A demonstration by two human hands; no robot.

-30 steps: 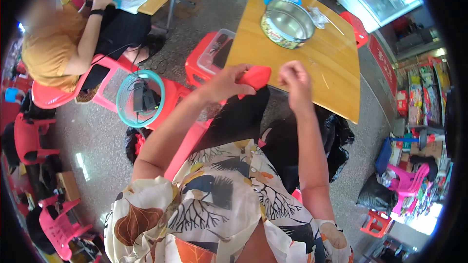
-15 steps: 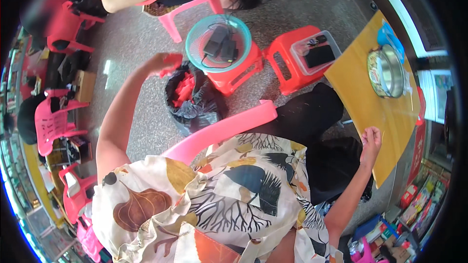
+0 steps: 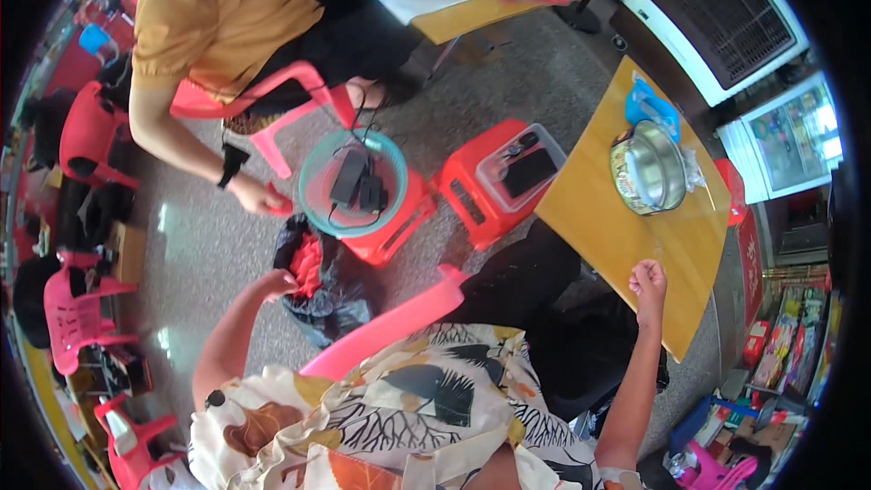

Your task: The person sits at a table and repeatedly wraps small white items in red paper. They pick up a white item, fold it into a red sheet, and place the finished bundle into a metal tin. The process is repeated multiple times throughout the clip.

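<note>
My left hand (image 3: 277, 283) is stretched out to the left, at the mouth of a black plastic bag (image 3: 331, 308) on the floor. Its fingers touch the red scraps (image 3: 308, 268) inside; whether they grip one is hidden. My right hand (image 3: 648, 279) rests with curled fingers on the near edge of a wooden table (image 3: 617, 236), with nothing in it. A pink plastic chair arm (image 3: 390, 325) lies between my two arms.
A steel bowl (image 3: 649, 168) and a blue bag (image 3: 649, 107) are on the table. Two red stools stand ahead, one bearing a teal basin (image 3: 313, 209) of cables, one a clear tray (image 3: 494, 186). A seated person in a yellow top lowers a hand (image 3: 254, 195) near the bag.
My left hand has come down from above the bag to its mouth. My right hand stays on the table edge. The view has turned, bringing the seated person's arm closer.
</note>
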